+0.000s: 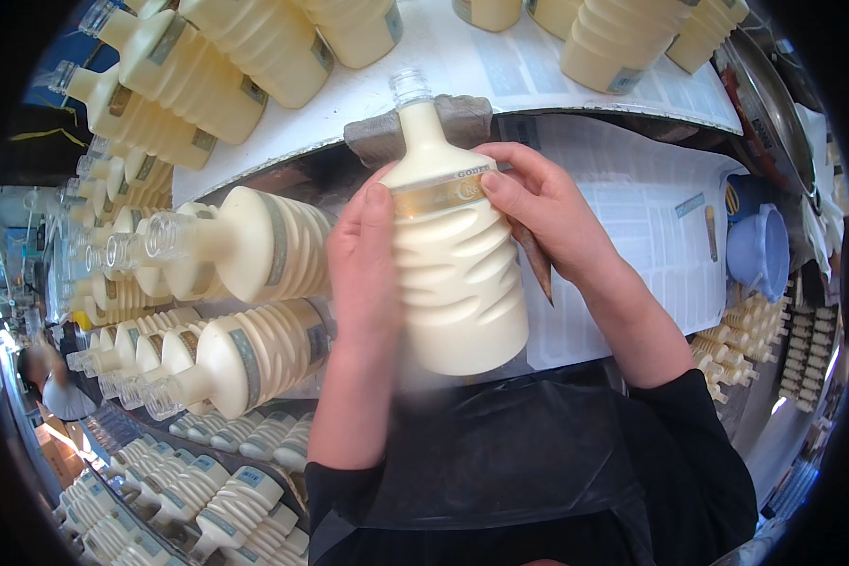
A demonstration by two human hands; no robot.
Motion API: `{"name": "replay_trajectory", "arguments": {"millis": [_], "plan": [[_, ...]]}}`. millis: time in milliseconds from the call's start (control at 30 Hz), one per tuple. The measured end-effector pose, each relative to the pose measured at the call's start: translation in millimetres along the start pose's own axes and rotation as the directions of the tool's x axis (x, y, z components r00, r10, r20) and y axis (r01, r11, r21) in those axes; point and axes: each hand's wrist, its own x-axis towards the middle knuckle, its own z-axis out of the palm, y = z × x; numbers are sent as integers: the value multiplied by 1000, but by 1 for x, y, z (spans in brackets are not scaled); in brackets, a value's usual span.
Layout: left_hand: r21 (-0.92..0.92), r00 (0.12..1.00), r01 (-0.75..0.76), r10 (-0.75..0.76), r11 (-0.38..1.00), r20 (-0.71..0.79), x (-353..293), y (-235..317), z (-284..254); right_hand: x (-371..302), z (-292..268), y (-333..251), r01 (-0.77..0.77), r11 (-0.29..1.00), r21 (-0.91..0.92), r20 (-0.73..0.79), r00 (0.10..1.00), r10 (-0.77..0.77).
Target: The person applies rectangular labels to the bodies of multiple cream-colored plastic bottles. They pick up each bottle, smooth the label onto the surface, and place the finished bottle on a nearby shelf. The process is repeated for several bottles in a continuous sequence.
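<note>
Between my two hands is a cream-coloured bottle (457, 311) with wavy ridges, a clear threaded glass neck and a gold label band round its shoulder. My left hand (357, 245) grips its left side, the thumb by the end of the band. On the other side my right hand (542, 203) holds it, thumb on the band's right part. A thin brown pointed tool (534, 257) sticks out below my right fingers; how it is held is hidden. The bottle's neck lies over a grey cloth pad (467, 118) at the table's edge.
Several cream bottles (255, 354) lie stacked at my left, necks outward. More bottles (623, 38) stand along the white table (500, 71) ahead. To the right are a white label sheet (623, 217) and a blue bucket (759, 250). Racks of bottles (241, 509) stand at lower left.
</note>
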Motion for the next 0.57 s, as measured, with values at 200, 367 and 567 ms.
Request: {"name": "replay_trajectory", "arguments": {"millis": [200,367,567], "plan": [[-140,996,85,-85,986,5,2,-2,-6,0,-1,-9,108,938,-330,-48,990,-131],[17,997,27,-28,999,72,-2,0,-3,5,6,-2,112,942,-316,-102,983,-152],[-68,994,30,-22,997,108,1,-6,-11,3,7,-3,87,963,-253,-62,992,-106]]}}
